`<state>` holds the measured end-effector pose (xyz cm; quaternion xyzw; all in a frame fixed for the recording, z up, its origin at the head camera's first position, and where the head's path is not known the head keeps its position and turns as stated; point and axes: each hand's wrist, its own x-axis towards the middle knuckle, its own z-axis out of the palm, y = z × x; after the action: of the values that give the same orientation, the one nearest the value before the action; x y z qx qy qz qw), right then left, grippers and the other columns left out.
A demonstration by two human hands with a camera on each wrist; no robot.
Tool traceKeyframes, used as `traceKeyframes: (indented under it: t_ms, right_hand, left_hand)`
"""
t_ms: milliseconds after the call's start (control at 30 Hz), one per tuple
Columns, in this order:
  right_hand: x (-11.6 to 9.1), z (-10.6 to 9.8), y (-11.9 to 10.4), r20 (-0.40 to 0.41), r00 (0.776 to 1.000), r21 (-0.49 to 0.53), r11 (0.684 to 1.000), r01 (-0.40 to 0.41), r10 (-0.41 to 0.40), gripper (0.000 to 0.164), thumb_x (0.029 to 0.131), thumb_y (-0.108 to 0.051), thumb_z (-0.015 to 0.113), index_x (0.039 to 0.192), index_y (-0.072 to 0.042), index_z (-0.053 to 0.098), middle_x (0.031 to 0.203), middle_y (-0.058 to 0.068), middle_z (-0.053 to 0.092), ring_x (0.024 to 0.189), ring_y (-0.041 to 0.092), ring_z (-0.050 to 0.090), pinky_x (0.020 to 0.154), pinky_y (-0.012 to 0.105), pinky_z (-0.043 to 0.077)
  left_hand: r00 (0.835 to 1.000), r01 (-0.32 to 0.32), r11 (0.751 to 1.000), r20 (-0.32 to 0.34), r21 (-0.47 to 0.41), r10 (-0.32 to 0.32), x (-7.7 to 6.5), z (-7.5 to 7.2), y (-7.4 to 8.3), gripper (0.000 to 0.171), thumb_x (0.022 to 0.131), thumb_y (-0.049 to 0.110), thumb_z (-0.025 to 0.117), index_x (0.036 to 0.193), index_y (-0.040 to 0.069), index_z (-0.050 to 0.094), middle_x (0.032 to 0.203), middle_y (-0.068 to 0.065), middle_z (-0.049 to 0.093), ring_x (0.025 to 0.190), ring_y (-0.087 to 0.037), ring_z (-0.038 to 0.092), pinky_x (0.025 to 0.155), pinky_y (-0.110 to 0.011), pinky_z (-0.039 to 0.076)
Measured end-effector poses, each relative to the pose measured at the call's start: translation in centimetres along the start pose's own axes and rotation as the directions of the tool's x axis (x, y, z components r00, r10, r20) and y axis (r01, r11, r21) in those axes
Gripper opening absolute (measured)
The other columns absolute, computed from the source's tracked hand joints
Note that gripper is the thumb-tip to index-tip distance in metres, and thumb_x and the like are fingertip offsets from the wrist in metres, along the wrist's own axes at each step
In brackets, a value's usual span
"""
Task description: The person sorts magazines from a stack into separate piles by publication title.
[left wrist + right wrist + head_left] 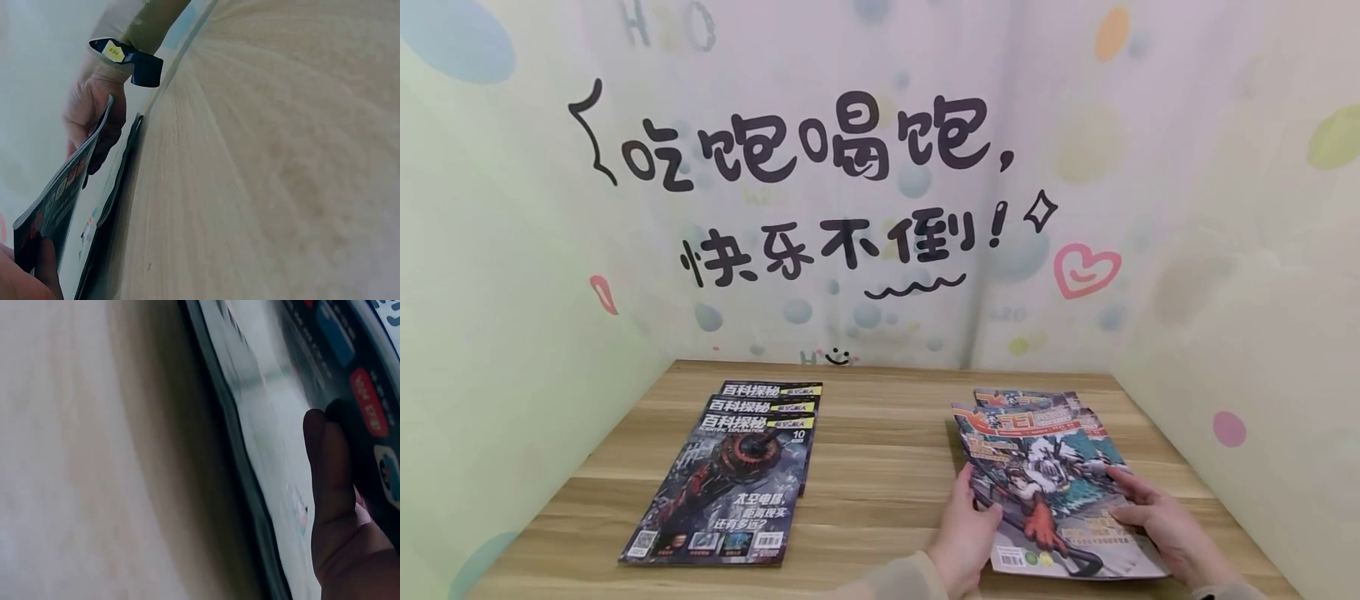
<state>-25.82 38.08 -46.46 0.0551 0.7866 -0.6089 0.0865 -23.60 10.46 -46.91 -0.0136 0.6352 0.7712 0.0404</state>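
Note:
Both hands hold a comic magazine (1052, 467) with a red-gloved figure on its cover, at the right of the table. My left hand (962, 533) grips its left edge, thumb over the cover. At the opposite edge my right hand (1172, 533) pinches it, fingers on top. In the left wrist view the held magazine (59, 200) tilts above another magazine (112, 194) lying on the wood, with a gap between them. The right wrist view shows fingers (334, 469) under the held magazine (350, 369). Most of the lower magazine is hidden in the head view.
Three overlapping science magazines (722, 475) lie fanned at the left of the wooden table (880, 483). Printed curtain-like walls (850, 50) enclose the table at the back and both sides, the right wall (1247, 333) close to my right hand.

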Motion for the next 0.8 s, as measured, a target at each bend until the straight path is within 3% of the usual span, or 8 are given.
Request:
traceKeyframes:
  t_ms: [133,200,300,433,533,600,700,800]
  right_hand:
    - [-0.1,-0.9,0.8,-0.008,1.000,0.000,1.000,0.018,-0.018,0.066,0.085,-0.003,0.065,0.131,-0.048,0.048,0.150,0.028,0.023,0.099,-0.001,0.048,0.081,0.017,0.042]
    - [-0.2,-1.3,1.0,-0.007,1.000,0.010,1.000,0.026,-0.026,0.062,0.085,-0.002,0.064,0.120,-0.052,0.054,0.147,0.026,0.029,0.095,-0.001,0.050,0.081,0.019,0.044]
    - [-0.3,-1.8,1.2,-0.010,1.000,0.010,1.000,0.028,-0.028,0.059,0.085,-0.001,0.065,0.113,-0.053,0.057,0.145,0.024,0.032,0.094,0.000,0.051,0.080,0.021,0.045]
    - [-0.4,-2.4,1.4,-0.011,1.000,-0.005,1.000,0.022,-0.022,0.061,0.084,-0.002,0.066,0.118,-0.052,0.055,0.148,0.027,0.027,0.094,-0.006,0.048,0.080,0.018,0.044]
    - [-0.5,-2.7,1.7,-0.013,0.999,0.005,1.000,0.031,-0.031,0.063,0.084,0.000,0.066,0.115,-0.054,0.055,0.140,0.024,0.039,0.093,-0.005,0.050,0.080,0.018,0.045]
    - [-0.6,-2.9,2.0,-0.009,0.999,0.015,0.998,0.053,-0.053,0.063,0.085,0.001,0.064,0.111,-0.056,0.054,0.128,0.016,0.050,0.092,0.001,0.053,0.079,0.021,0.046]
    - [-0.6,-3.3,2.3,-0.016,0.997,0.030,0.997,0.072,-0.071,0.063,0.086,0.002,0.062,0.106,-0.057,0.053,0.114,0.001,0.054,0.090,0.007,0.055,0.077,0.024,0.048]
    - [-0.6,-3.9,2.4,-0.024,0.998,0.028,0.998,0.053,-0.052,0.063,0.087,0.002,0.061,0.107,-0.058,0.051,0.113,-0.001,0.054,0.090,0.006,0.055,0.077,0.022,0.047]
  left_hand:
    - [1.000,-0.007,1.000,0.005,0.002,0.007,-0.1,0.7,-0.1,0.072,0.084,-0.007,0.060,0.148,-0.003,0.027,0.143,-0.035,0.033,0.133,-0.044,0.034,0.106,-0.053,0.034]
    - [1.000,-0.013,1.000,0.007,0.004,0.013,-0.2,1.1,0.0,0.072,0.083,-0.008,0.060,0.147,-0.004,0.028,0.141,-0.035,0.035,0.131,-0.043,0.036,0.105,-0.052,0.035]
    - [1.000,-0.010,1.000,0.017,0.011,0.010,-0.2,1.4,0.0,0.071,0.083,-0.008,0.062,0.146,-0.003,0.029,0.140,-0.033,0.039,0.129,-0.042,0.039,0.104,-0.053,0.036]
    - [0.999,-0.003,1.000,0.032,0.027,0.002,-0.2,1.8,-0.1,0.072,0.082,-0.007,0.064,0.146,-0.003,0.030,0.139,-0.031,0.041,0.128,-0.042,0.041,0.104,-0.054,0.035]
    - [0.999,-0.003,0.999,0.037,0.043,0.001,-0.1,2.1,-0.1,0.073,0.082,-0.007,0.065,0.145,-0.003,0.031,0.138,-0.031,0.043,0.127,-0.041,0.042,0.104,-0.054,0.035]
    - [0.999,-0.006,0.998,0.037,0.064,0.004,0.0,2.3,-0.1,0.073,0.081,-0.006,0.066,0.145,-0.002,0.033,0.136,-0.030,0.045,0.125,-0.040,0.044,0.103,-0.054,0.036]
    - [0.999,-0.017,0.994,0.044,0.107,0.012,0.2,2.7,0.0,0.072,0.080,-0.005,0.068,0.144,-0.001,0.035,0.133,-0.029,0.047,0.123,-0.040,0.046,0.103,-0.054,0.036]
    - [0.999,-0.016,0.990,0.054,0.142,0.009,0.4,3.2,0.1,0.072,0.079,-0.004,0.069,0.143,0.000,0.037,0.132,-0.028,0.049,0.122,-0.039,0.047,0.102,-0.055,0.038]
